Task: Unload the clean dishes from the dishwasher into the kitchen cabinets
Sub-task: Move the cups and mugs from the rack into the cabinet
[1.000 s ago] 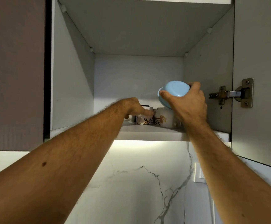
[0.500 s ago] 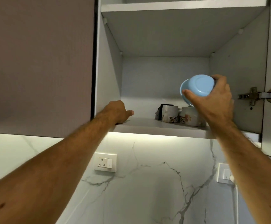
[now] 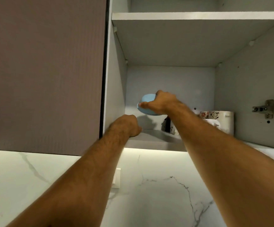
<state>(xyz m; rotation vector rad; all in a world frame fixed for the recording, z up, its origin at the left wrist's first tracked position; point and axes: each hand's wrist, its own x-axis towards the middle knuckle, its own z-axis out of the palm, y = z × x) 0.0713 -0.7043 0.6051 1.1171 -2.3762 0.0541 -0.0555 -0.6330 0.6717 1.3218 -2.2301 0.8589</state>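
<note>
- We see our right hand [image 3: 161,102] reaching into the open cabinet [image 3: 247,89], thumb and fingers curled round the rim of a pale blue bowl [image 3: 146,104]; the bowl hangs tilted above the left part of the lower shelf [image 3: 152,141], not touching it
- Our left hand [image 3: 127,126] rests on the shelf's front left corner; its fingers fold out of sight, so we cannot tell its grip
- Patterned mugs [image 3: 214,117] stand at the right, partly hidden by our right forearm; their number is unclear
- A wall socket [image 3: 116,178] is mostly covered by our left arm
</note>
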